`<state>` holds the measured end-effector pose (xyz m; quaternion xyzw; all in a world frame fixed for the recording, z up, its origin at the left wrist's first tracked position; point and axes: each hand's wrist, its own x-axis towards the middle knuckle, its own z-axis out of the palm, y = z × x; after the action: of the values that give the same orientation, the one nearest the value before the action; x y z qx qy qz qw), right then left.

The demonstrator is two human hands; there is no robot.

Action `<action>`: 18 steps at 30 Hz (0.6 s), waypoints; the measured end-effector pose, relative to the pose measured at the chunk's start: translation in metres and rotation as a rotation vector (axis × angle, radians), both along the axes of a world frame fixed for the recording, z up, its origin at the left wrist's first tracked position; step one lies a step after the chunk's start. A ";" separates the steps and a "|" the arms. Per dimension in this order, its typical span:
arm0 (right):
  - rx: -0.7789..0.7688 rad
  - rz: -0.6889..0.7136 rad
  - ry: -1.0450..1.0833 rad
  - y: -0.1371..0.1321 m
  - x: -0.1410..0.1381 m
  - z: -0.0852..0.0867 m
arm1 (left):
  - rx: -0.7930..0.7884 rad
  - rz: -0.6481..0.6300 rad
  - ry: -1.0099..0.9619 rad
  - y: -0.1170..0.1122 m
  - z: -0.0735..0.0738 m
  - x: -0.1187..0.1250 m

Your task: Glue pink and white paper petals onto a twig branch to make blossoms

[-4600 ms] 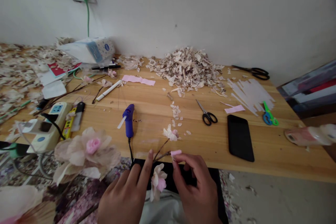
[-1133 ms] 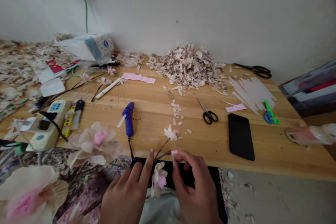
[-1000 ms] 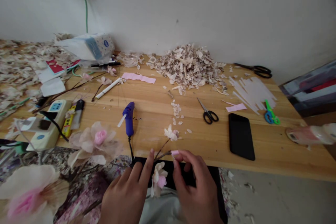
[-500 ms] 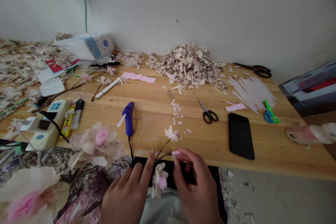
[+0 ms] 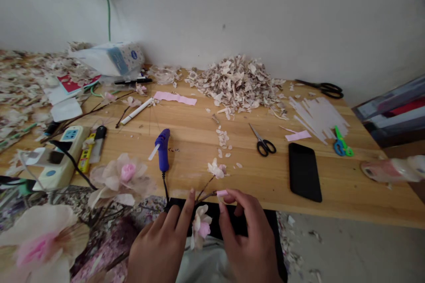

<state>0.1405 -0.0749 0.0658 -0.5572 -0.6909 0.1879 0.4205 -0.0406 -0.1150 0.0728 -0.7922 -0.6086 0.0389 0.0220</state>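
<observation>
My left hand (image 5: 162, 239) is closed around a thin brown branch (image 5: 206, 197) at the table's front edge, its index finger lying along it. A forked twig carries a small pale flower (image 5: 216, 169). Below it, between my hands, hangs another flower (image 5: 201, 226) with a pink centre. My right hand (image 5: 249, 230) pinches a small pink paper piece (image 5: 222, 193) between thumb and index finger, against the branch's tip. Two large pale flowers with pink centres, one at mid-left (image 5: 116, 181) and one at lower left (image 5: 36, 247), lie left of my left hand.
A blue glue gun (image 5: 163, 150) lies ahead of my left hand, its cord running to the edge. Black-handled scissors (image 5: 264, 145) and a black phone (image 5: 303, 171) lie to the right. A heap of dried petals (image 5: 239, 82) is by the wall. A power strip (image 5: 63, 159) stands left.
The large flowers at the left have shifted slightly. Both hands stay nearly in place, and the pink paper piece at the branch tip has turned a little.
</observation>
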 end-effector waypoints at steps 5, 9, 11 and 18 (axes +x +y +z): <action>0.013 0.004 0.021 -0.003 0.000 -0.001 | 0.009 -0.012 -0.001 0.001 0.000 0.000; -0.019 0.002 0.080 -0.007 0.008 0.000 | 0.027 0.009 -0.032 0.000 0.001 -0.006; 0.004 0.035 0.116 -0.008 0.013 0.000 | 0.040 0.008 -0.079 -0.002 0.001 -0.012; 0.340 0.154 0.008 -0.010 0.010 0.004 | 0.053 -0.150 -0.342 -0.017 0.003 -0.029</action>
<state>0.1503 -0.0849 0.0701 -0.4226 -0.7517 0.1024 0.4958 -0.0693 -0.1315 0.0762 -0.8295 -0.5436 -0.1144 -0.0582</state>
